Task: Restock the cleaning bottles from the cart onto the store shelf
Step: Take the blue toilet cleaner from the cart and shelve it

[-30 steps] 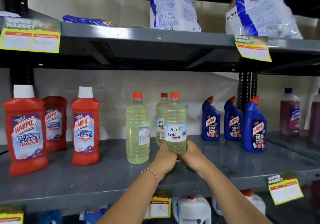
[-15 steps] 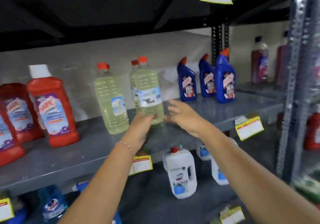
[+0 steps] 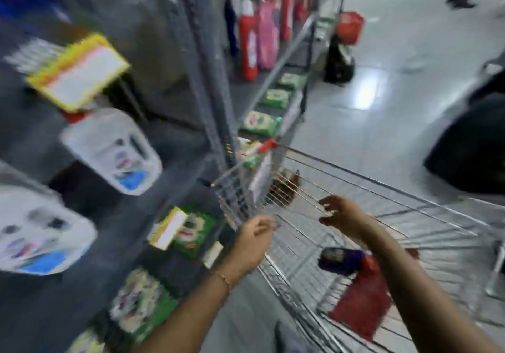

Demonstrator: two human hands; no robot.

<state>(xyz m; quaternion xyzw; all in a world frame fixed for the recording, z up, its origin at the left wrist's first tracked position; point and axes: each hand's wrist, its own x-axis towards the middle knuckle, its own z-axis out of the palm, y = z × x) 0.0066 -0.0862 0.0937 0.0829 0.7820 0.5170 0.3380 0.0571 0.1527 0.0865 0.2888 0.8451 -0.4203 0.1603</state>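
Bare forearms, thin beaded bracelet (image 3: pixel 222 278) on left wrist

My left hand (image 3: pixel 252 239) and right hand (image 3: pixel 343 217) hang empty over the wire cart (image 3: pixel 382 188), fingers loosely curled, touching nothing. Down in the cart lies a dark red bottle (image 3: pixel 360 306) with a purple-labelled one (image 3: pixel 340 259) beside it. To my left the shelf (image 3: pixel 207 101) is blurred; 2 white jugs (image 3: pixel 112 150) sit on a lower level, red bottles (image 3: pixel 248 43) farther along.

Heavy motion blur smears the shelf (image 3: pixel 90 139) (worst at left); overhead light glares off the floor (image 3: pixel 366 90).
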